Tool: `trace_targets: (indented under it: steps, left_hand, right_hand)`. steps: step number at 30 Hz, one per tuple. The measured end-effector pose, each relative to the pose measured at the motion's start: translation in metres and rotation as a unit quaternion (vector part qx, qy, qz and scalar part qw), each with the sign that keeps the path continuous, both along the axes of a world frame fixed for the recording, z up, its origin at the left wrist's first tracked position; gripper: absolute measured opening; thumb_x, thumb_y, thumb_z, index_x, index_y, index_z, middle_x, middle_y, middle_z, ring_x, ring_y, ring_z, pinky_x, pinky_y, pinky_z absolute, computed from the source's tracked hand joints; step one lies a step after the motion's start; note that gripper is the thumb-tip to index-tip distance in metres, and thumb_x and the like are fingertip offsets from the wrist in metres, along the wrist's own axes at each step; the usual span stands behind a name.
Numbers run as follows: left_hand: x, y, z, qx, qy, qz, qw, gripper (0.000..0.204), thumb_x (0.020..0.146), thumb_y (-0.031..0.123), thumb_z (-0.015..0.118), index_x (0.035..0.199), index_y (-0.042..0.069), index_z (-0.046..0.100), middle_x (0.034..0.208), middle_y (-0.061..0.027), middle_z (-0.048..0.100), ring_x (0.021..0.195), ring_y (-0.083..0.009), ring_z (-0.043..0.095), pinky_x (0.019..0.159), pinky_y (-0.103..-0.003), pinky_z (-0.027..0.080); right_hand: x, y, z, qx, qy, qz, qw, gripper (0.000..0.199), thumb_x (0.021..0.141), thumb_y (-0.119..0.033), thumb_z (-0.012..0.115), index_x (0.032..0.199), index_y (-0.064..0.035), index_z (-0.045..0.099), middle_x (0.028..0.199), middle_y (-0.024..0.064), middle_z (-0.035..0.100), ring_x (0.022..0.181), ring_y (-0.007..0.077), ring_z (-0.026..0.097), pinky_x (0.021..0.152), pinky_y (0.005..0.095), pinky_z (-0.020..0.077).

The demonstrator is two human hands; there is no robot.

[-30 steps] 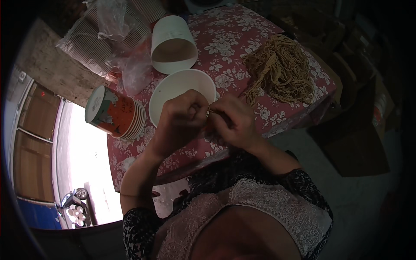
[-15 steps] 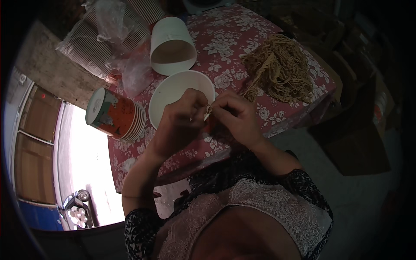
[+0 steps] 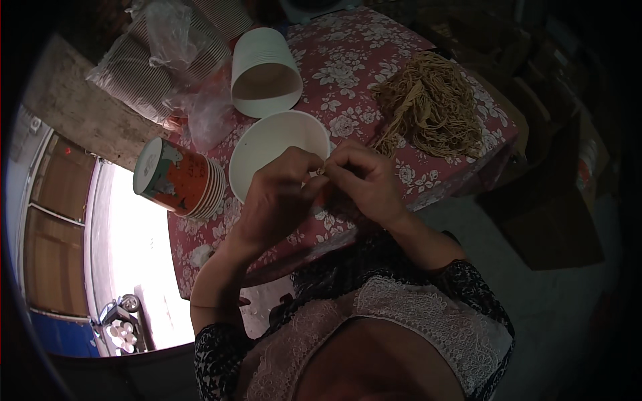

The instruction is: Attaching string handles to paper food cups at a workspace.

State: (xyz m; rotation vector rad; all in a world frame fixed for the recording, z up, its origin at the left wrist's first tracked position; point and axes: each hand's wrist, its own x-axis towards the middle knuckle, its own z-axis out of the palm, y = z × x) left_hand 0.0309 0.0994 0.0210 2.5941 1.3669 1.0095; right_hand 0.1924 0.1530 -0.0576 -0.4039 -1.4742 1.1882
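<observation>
Hands: two, meeting fingertip to fingertip above the near edge of the table with the pink floral cloth (image 3: 374, 53).
Left hand (image 3: 277, 194): fingers curled and pressed together, pinching a small pale object (image 3: 322, 171) against the other hand's fingertips — too small to tell what it is.
Right hand (image 3: 364, 180): fingers bent inward, thumb and forefinger closed on the same small piece.
White paper bowls: two — one upright open white paper bowl (image 3: 277, 144) just beyond the left hand, partly covered by it; one white ribbed paper bowl lying on its side (image 3: 264, 70) toward the far edge, mouth facing the person.
Printed cups: one nested stack of red-and-teal printed paper cups (image 3: 177, 179), lying on its side at the table's left edge.
Fibre: one tangled heap of tan straw-like strands (image 3: 428, 103) on the right half of the table, near the right hand.
Bags: one clear plastic bag of striped paper cups (image 3: 160, 60) at the far left corner, with crumpled clear plastic (image 3: 210, 113) beside it.
</observation>
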Motion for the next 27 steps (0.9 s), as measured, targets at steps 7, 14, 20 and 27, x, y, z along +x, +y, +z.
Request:
trace_targets:
  steps: [7, 14, 20, 27]
  left_hand:
    - [-0.01, 0.004, -0.006, 0.064, 0.071, -0.069, 0.993, 0.016, 0.08, -0.001, 0.068, 0.093, 0.002, 0.06, 0.085, -0.0102, 0.06, 0.074, -0.0293, 0.062, 0.063, -0.036, 0.051]
    - [-0.007, -0.004, -0.002, -0.053, -0.076, 0.012, 0.996, 0.007, 0.082, -0.007, 0.064, 0.083, -0.003, 0.058, 0.075, -0.0093, 0.062, 0.07, -0.0183, 0.062, 0.065, -0.029, 0.049]
    - [-0.018, -0.002, -0.005, -0.094, -0.108, -0.006, 0.99, 0.008, 0.083, -0.005, 0.061, 0.08, 0.0, 0.055, 0.073, -0.0082, 0.057, 0.067, -0.0191, 0.058, 0.062, -0.029, 0.046]
    - [-0.026, 0.001, -0.008, -0.155, -0.117, 0.034, 0.98, 0.005, 0.085, 0.0, 0.06, 0.081, 0.001, 0.056, 0.073, -0.0109, 0.057, 0.066, -0.0246, 0.059, 0.061, -0.033, 0.045]
  right_hand:
    - [0.004, 0.003, 0.002, 0.014, -0.031, 0.007, 0.999, 0.004, 0.087, -0.003, 0.066, 0.088, 0.0005, 0.068, 0.082, 0.0035, 0.06, 0.074, 0.008, 0.057, 0.062, 0.0243, 0.0436]
    - [0.022, 0.001, 0.015, 0.159, -0.147, -0.07, 0.974, 0.011, 0.085, 0.001, 0.064, 0.095, 0.0006, 0.067, 0.085, 0.0091, 0.06, 0.079, 0.0208, 0.061, 0.069, 0.0309, 0.047]
    - [0.032, 0.0, 0.003, 0.21, -0.163, -0.146, 0.953, 0.007, 0.082, 0.001, 0.064, 0.089, -0.0005, 0.065, 0.077, 0.0097, 0.057, 0.071, 0.0265, 0.056, 0.067, 0.0354, 0.0425]
    - [0.031, -0.002, -0.014, 0.19, -0.156, -0.138, 0.96, 0.005, 0.082, -0.001, 0.065, 0.081, -0.0019, 0.06, 0.073, 0.0103, 0.056, 0.069, 0.0289, 0.054, 0.062, 0.0393, 0.0404]
